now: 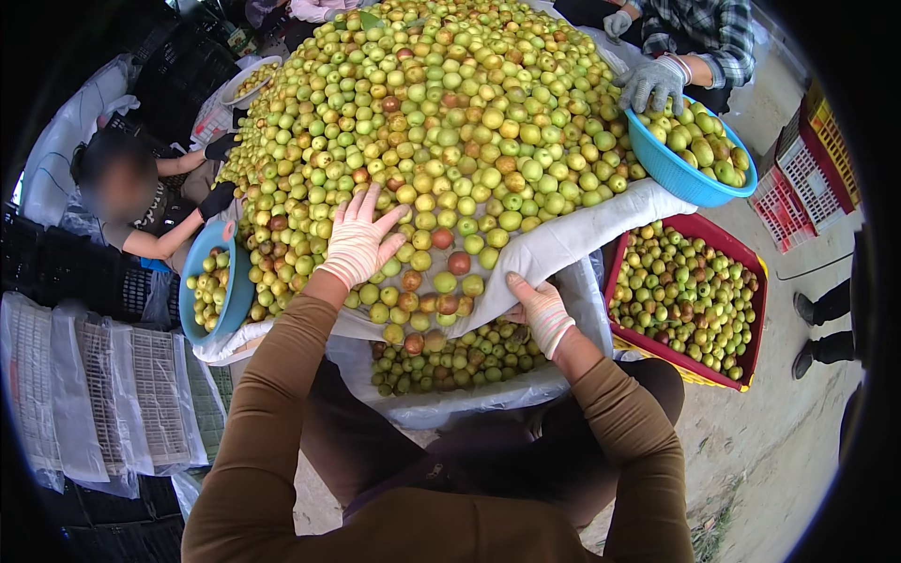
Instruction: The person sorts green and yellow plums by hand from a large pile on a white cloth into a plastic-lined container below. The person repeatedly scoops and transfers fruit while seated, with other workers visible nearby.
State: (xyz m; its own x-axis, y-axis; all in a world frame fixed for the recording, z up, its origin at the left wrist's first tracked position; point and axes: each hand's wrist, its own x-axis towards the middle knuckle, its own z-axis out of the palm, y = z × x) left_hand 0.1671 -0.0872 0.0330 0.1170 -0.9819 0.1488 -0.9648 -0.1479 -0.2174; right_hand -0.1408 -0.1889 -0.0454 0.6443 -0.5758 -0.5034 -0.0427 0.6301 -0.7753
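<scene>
A broad heap of green-yellow fruits, apparently jujubes (450,141), covers the table before me, with some russet ones among them. My left hand (355,243), in a pale striped glove, lies palm down on the heap's near slope, fingers spread. My right hand (547,313), gloved alike, grips the edge of a white cloth (563,239) that rims the table. Between my hands, loose fruits run down to a dip in this edge. Just below stands a crate lined with clear plastic (464,412), partly filled with fruit, between my knees. My right fingertips are partly hidden by the cloth.
A red crate (672,354) full of fruit stands to the right. Blue baskets (669,165) (241,281) flank the heap. Co-workers' gloved hands (654,84) (217,200) are at both sides. Plastic-wrapped crates (98,394) line the left; stacked crates (809,169) stand far right.
</scene>
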